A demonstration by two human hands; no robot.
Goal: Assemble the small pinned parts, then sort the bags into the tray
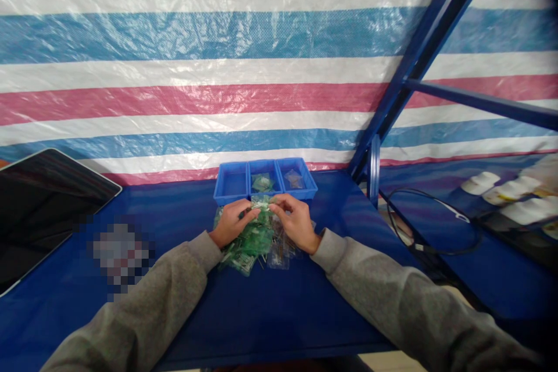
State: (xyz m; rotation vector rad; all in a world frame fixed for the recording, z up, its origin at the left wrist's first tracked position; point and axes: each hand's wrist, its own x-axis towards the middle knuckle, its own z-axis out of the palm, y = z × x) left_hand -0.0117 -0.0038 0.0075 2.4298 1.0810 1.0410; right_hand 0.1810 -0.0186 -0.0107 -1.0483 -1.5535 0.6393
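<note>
Over a pile of small packets, my left hand [233, 221] and my right hand [297, 222] face each other. Thumbs and fingers of both are closed on a small green plastic bag [261, 207] with pale slender pieces in it. Under them lie several green plastic bags [255, 241] and, on the right, clear plastic bags [279, 257] with thin metal-looking parts. Just beyond my fingers stand three joined blue bins [232, 192]. The middle bin holds a green bag [262, 182], and the right bin a clear bag [293, 179].
A dark flat screen [47, 209] with a pale edge lies at the left of the blue table [261, 314]. Near it is a pixelated patch. A blue metal frame [405, 70] rises on the right, with a black cable [392, 226] and white containers [518, 192] past it. Striped sheeting [218, 99] hangs behind.
</note>
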